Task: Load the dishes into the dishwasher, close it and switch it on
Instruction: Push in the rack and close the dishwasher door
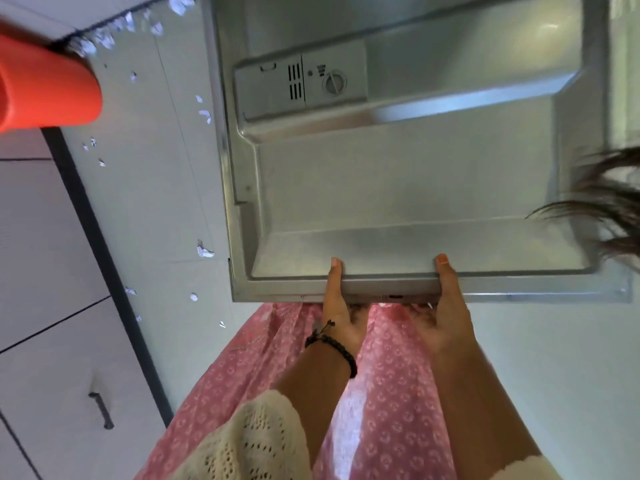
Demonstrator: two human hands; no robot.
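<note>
The dishwasher door lies open below me, its steel inner face up, with the grey detergent compartment near its far end. Both hands grip the door's near edge, thumbs on top and fingers underneath. My left hand, with a black bracelet at the wrist, holds left of centre. My right hand holds a little further right. No dishes or racks are in view.
An orange plastic object fills the upper left, blurred. White cabinet fronts with a dark handle run along the left. Small white scraps are scattered on the pale floor. My pink dress hangs below the door edge.
</note>
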